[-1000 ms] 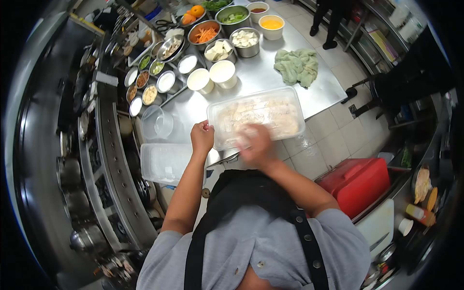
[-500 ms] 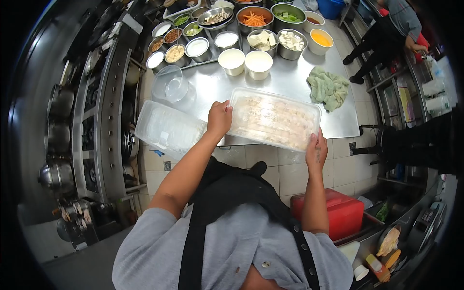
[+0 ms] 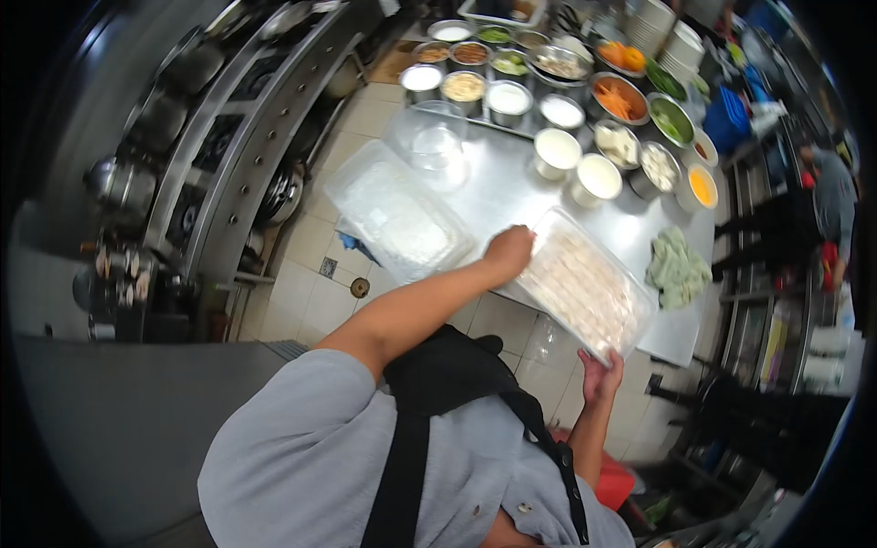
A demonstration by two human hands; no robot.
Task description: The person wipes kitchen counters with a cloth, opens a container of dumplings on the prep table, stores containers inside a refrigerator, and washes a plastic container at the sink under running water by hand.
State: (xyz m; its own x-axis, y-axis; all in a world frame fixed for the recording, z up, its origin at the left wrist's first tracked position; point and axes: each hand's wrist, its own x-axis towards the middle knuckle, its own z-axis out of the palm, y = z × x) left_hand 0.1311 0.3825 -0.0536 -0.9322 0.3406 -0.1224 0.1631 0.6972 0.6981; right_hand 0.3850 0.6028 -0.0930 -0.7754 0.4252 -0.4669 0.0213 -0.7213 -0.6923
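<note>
Steel table (image 3: 501, 173), tiled floor (image 3: 297, 297), stove range (image 3: 256, 151), left hand (image 3: 509, 252) and right hand (image 3: 600, 376) gripping a filled container (image 3: 586, 285)

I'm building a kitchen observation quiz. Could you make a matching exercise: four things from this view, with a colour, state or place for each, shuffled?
Things
1. Cloth
2. Large filled container
3. Carrot shreds
4. Apron

Descriptions
A. Orange
B. Green, crumpled
C. Black
D. Left hand and right hand at its edges

Pairs: 1-B; 2-D; 3-A; 4-C
</note>
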